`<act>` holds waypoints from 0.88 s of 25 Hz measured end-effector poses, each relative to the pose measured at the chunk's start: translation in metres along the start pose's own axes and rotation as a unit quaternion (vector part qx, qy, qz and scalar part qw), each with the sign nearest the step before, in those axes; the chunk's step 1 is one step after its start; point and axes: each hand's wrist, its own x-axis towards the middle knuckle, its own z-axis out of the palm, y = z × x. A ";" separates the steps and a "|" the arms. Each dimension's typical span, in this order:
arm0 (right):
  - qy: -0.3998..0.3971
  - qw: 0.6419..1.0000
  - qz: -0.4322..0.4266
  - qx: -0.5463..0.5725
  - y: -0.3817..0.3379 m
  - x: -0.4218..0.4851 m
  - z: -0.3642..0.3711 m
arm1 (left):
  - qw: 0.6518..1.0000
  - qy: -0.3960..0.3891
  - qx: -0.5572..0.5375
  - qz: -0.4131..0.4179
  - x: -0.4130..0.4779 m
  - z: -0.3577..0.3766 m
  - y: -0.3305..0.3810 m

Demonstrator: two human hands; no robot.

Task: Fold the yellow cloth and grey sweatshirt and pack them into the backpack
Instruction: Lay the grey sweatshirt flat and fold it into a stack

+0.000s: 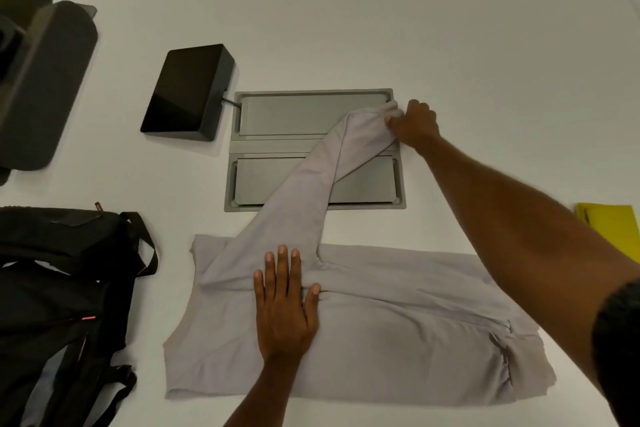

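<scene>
- My grey sweatshirt [398, 340] lies spread flat on the white table [450, 28], close to me, its body running left to right.
- My left hand [285, 302] rests on it palm down, fingers spread, near the shoulder. I judge it is there to pin the body so the fabric does not slide.
- My right hand [414, 125] reaches far across the table with its fingers closed on the cuff of one sleeve [311, 191], pulling the sleeve out straight and diagonal, away from me. Stretching it this way should take out wrinkles before I fold it back over the body.
- The sleeve crosses a grey recessed panel [298, 114] set into the table; a black box [188, 92] sits just left of that panel.
- The yellow cloth [613, 225] waits at the right edge, partly hidden behind my right arm; it looks already folded.
- The black backpack [65, 288] lies at my near left, well apart from the cloth, ready for packing.
</scene>
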 end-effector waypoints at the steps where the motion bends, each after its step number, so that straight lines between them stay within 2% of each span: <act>1: 0.008 1.000 0.005 0.016 -0.002 0.007 0.001 | 1.000 0.000 0.000 0.000 0.000 0.000 0.000; 5: -0.002 0.993 0.056 0.102 -0.009 0.021 0.005 | 1.000 0.007 -0.006 0.003 -0.001 0.001 -0.001; 11: -0.038 0.992 0.055 0.106 -0.005 0.015 0.012 | 1.000 0.016 -0.011 0.003 -0.002 0.002 0.000; 15: -0.031 0.999 -0.024 -0.010 0.002 0.006 0.022 | 1.000 0.024 -0.017 0.011 -0.003 0.001 -0.001; 17: -0.033 0.997 -0.055 -0.034 0.001 0.001 0.019 | 0.999 0.025 -0.017 0.009 -0.003 0.001 0.000; 22: -0.075 0.994 -0.057 -0.063 -0.002 0.009 0.010 | 0.999 0.030 -0.019 0.011 -0.002 0.001 0.000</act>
